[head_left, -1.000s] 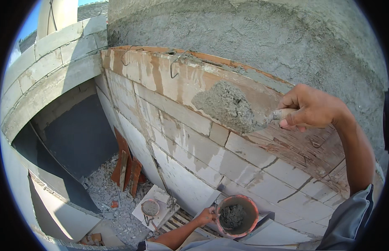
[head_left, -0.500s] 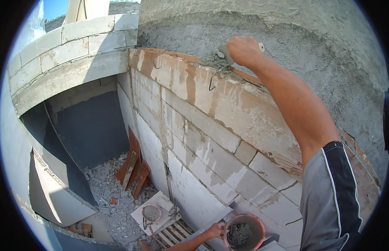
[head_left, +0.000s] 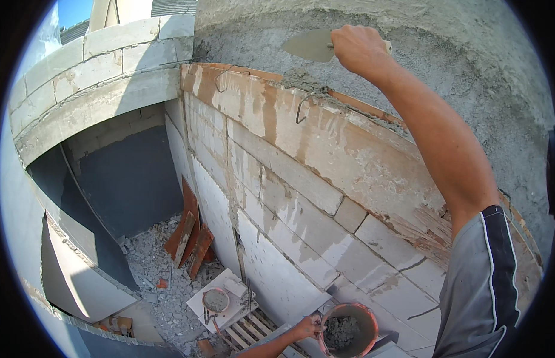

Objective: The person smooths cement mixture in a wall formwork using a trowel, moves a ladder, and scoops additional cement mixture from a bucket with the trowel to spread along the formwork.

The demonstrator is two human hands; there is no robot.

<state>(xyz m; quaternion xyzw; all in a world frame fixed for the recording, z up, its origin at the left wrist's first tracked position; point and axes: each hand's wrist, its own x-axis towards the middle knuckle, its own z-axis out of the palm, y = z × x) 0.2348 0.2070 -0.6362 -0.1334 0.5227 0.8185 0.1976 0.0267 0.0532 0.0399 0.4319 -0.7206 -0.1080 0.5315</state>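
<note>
My right hand [head_left: 360,49] is raised above the top of the wall, closed round the handle of a pointed trowel [head_left: 309,46]. Its blade points left, with little or no mortar on the face I can see. Below the blade, a lump of wet grey mortar [head_left: 301,82] sits on the top edge of the wooden formwork board [head_left: 331,140]. Down low, my left hand [head_left: 308,327] grips the rim of an orange-red bucket [head_left: 373,327]. Grey mortar [head_left: 342,332] lies inside that bucket.
Bent wire hooks [head_left: 302,108] stick out over the board. The block wall [head_left: 301,179] drops to rubble [head_left: 152,262] with leaning reddish boards [head_left: 191,238]. A second container [head_left: 216,300] of mortar stands on a white slab [head_left: 197,303] near a wooden pallet [head_left: 247,332].
My right hand has lifted the trowel up from the mortar lump, and its blade has swung out flat to the left. The left hand stays on the bucket rim.
</note>
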